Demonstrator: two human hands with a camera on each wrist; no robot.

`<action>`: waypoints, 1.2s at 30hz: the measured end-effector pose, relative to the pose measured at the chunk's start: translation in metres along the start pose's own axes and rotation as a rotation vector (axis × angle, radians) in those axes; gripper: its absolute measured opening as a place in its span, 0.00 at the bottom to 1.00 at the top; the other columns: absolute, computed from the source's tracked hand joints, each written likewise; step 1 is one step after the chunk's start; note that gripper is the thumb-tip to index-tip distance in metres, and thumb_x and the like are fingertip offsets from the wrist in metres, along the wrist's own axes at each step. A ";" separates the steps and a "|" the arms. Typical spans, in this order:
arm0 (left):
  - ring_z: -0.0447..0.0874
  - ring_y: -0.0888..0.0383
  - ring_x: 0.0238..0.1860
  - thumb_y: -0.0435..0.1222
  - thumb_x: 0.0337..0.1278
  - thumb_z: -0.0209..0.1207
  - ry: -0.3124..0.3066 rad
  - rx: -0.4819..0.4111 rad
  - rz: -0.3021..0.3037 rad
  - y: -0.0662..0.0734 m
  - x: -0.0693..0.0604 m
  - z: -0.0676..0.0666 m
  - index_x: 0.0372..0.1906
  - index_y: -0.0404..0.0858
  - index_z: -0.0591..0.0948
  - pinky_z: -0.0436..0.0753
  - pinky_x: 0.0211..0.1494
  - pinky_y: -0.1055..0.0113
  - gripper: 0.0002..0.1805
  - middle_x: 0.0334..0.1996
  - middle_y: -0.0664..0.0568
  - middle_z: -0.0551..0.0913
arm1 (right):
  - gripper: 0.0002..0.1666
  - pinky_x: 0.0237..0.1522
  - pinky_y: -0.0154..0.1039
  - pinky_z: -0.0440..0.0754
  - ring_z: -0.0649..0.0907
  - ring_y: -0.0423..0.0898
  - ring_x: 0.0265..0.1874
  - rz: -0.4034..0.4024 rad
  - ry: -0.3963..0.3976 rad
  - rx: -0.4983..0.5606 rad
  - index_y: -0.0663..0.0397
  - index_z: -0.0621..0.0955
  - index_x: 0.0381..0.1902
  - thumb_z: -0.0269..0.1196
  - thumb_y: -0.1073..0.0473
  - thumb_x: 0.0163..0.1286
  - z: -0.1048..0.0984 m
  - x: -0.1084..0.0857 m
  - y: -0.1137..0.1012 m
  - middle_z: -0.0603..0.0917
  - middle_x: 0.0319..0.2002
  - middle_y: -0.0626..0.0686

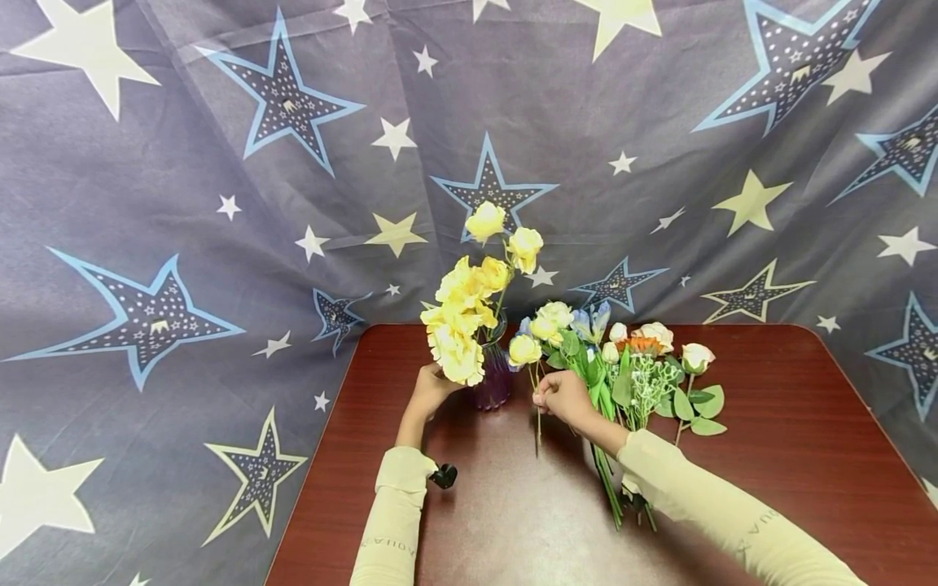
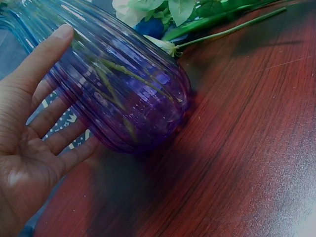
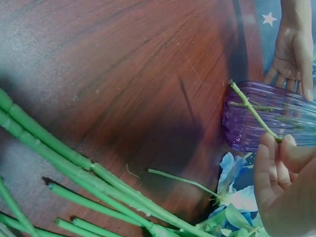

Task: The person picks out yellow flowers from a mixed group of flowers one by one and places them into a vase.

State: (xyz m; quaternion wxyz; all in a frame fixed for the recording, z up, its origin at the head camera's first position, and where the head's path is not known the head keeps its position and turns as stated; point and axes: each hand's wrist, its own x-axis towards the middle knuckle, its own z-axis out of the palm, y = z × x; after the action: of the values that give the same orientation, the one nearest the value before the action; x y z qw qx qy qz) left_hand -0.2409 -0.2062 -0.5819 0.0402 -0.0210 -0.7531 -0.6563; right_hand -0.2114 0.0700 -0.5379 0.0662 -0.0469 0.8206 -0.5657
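A ribbed glass vase [image 1: 493, 382], purple at its base and blue higher up, stands at the table's back and holds tall yellow flowers [image 1: 458, 313]. Stems show through its wall. My left hand [image 1: 434, 389] holds the vase from the left; in the left wrist view the thumb [image 2: 52, 52] lies across the near side and the other fingers pass behind the glass. To the right of the vase, my right hand [image 1: 566, 397] pinches a thin green stem [image 3: 253, 112] between thumb and fingertips. Its yellow rose head [image 1: 524, 350] stands above that hand.
Right of my right hand lies a pile of artificial flowers: blue blooms [image 1: 590, 322], an orange flower [image 1: 643, 346], and a pale rose [image 1: 697, 358] with leaves. Thick green stems [image 3: 74, 170] stretch toward the table's front. A starry cloth [image 1: 410, 98] hangs behind the brown table [image 1: 777, 456].
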 end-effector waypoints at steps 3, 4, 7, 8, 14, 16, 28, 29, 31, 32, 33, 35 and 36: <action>0.84 0.65 0.33 0.16 0.43 0.69 0.007 0.006 0.011 0.001 -0.001 0.001 0.48 0.21 0.83 0.85 0.38 0.72 0.21 0.37 0.36 0.89 | 0.07 0.25 0.35 0.86 0.86 0.52 0.20 -0.047 0.024 -0.033 0.69 0.82 0.22 0.69 0.78 0.57 -0.001 0.002 -0.002 0.83 0.18 0.56; 0.84 0.65 0.33 0.17 0.43 0.69 0.008 0.006 0.019 0.001 -0.001 0.001 0.48 0.20 0.83 0.85 0.38 0.71 0.21 0.37 0.35 0.89 | 0.07 0.25 0.35 0.86 0.86 0.51 0.20 -0.064 0.033 -0.046 0.68 0.83 0.22 0.69 0.78 0.57 -0.002 0.003 -0.003 0.83 0.18 0.55; 0.84 0.64 0.33 0.17 0.43 0.69 0.012 0.006 0.033 0.000 -0.001 0.001 0.48 0.20 0.83 0.85 0.37 0.70 0.20 0.37 0.33 0.88 | 0.08 0.25 0.32 0.84 0.83 0.43 0.19 -0.112 0.058 -0.089 0.65 0.83 0.21 0.70 0.75 0.57 -0.003 0.004 -0.007 0.85 0.20 0.55; 0.84 0.64 0.33 0.16 0.43 0.69 0.014 0.005 0.034 0.001 -0.001 0.001 0.47 0.20 0.83 0.85 0.37 0.70 0.20 0.37 0.33 0.88 | 0.08 0.25 0.31 0.82 0.81 0.41 0.19 -0.124 0.067 -0.088 0.64 0.84 0.21 0.70 0.75 0.57 -0.003 0.005 -0.009 0.85 0.20 0.56; 0.84 0.65 0.32 0.16 0.43 0.69 0.015 0.007 0.003 0.001 -0.001 0.001 0.48 0.20 0.83 0.85 0.37 0.71 0.21 0.37 0.35 0.88 | 0.08 0.24 0.27 0.77 0.82 0.43 0.19 -0.185 0.116 0.003 0.67 0.83 0.22 0.70 0.75 0.59 -0.005 0.008 -0.020 0.86 0.21 0.62; 0.84 0.66 0.33 0.17 0.44 0.69 0.002 -0.002 -0.002 0.001 -0.001 0.000 0.49 0.20 0.83 0.85 0.38 0.71 0.22 0.39 0.35 0.88 | 0.07 0.23 0.26 0.77 0.82 0.43 0.19 -0.199 0.132 0.031 0.69 0.83 0.23 0.69 0.76 0.59 -0.005 0.009 -0.023 0.86 0.21 0.64; 0.85 0.66 0.33 0.20 0.46 0.69 -0.064 0.002 0.000 0.033 -0.015 -0.002 0.49 0.19 0.82 0.86 0.39 0.69 0.20 0.36 0.39 0.90 | 0.03 0.27 0.33 0.86 0.87 0.54 0.23 -0.193 0.153 0.098 0.74 0.85 0.29 0.69 0.76 0.61 -0.015 0.015 -0.037 0.87 0.28 0.70; 0.85 0.65 0.32 0.20 0.46 0.69 -0.064 0.000 -0.001 0.033 -0.015 -0.002 0.49 0.19 0.83 0.86 0.39 0.68 0.20 0.35 0.40 0.89 | 0.03 0.27 0.33 0.86 0.87 0.51 0.22 -0.190 0.151 0.101 0.75 0.85 0.29 0.69 0.76 0.61 -0.016 0.015 -0.038 0.87 0.28 0.70; 0.85 0.65 0.32 0.19 0.46 0.69 -0.064 -0.003 0.000 0.032 -0.015 -0.003 0.48 0.19 0.83 0.86 0.39 0.67 0.20 0.35 0.40 0.89 | 0.03 0.26 0.33 0.86 0.86 0.47 0.21 -0.182 0.150 0.103 0.74 0.85 0.29 0.70 0.75 0.61 -0.018 0.014 -0.039 0.88 0.28 0.69; 0.85 0.65 0.32 0.19 0.46 0.69 -0.065 -0.004 0.002 0.032 -0.015 -0.003 0.48 0.19 0.83 0.86 0.39 0.67 0.20 0.35 0.40 0.89 | 0.03 0.25 0.30 0.84 0.86 0.45 0.21 -0.178 0.146 0.101 0.74 0.85 0.29 0.69 0.75 0.61 -0.018 0.015 -0.039 0.88 0.27 0.68; 0.85 0.65 0.33 0.19 0.46 0.69 -0.066 -0.006 0.004 0.032 -0.015 -0.003 0.49 0.19 0.83 0.86 0.39 0.66 0.20 0.36 0.40 0.89 | 0.03 0.25 0.29 0.83 0.86 0.44 0.20 -0.176 0.139 0.104 0.74 0.85 0.29 0.69 0.75 0.62 -0.019 0.016 -0.039 0.88 0.27 0.67; 0.85 0.65 0.33 0.19 0.46 0.69 -0.067 -0.008 0.007 0.032 -0.015 -0.003 0.49 0.19 0.83 0.86 0.40 0.66 0.20 0.37 0.38 0.89 | 0.03 0.25 0.28 0.84 0.86 0.46 0.21 -0.180 0.123 0.108 0.74 0.85 0.29 0.69 0.75 0.62 -0.021 0.016 -0.039 0.88 0.26 0.66; 0.85 0.65 0.34 0.19 0.47 0.69 -0.067 -0.007 0.009 0.032 -0.014 -0.002 0.49 0.20 0.83 0.86 0.40 0.67 0.20 0.38 0.37 0.89 | 0.04 0.25 0.29 0.84 0.87 0.46 0.21 -0.181 0.112 0.118 0.75 0.85 0.30 0.69 0.75 0.62 -0.022 0.017 -0.039 0.88 0.26 0.66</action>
State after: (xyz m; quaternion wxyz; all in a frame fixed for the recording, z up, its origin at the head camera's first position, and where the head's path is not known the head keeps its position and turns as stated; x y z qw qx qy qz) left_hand -0.2238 -0.2038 -0.5513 0.0178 -0.0464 -0.7517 -0.6576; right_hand -0.2314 0.0738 -0.4943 -0.0286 -0.0851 0.7808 -0.6183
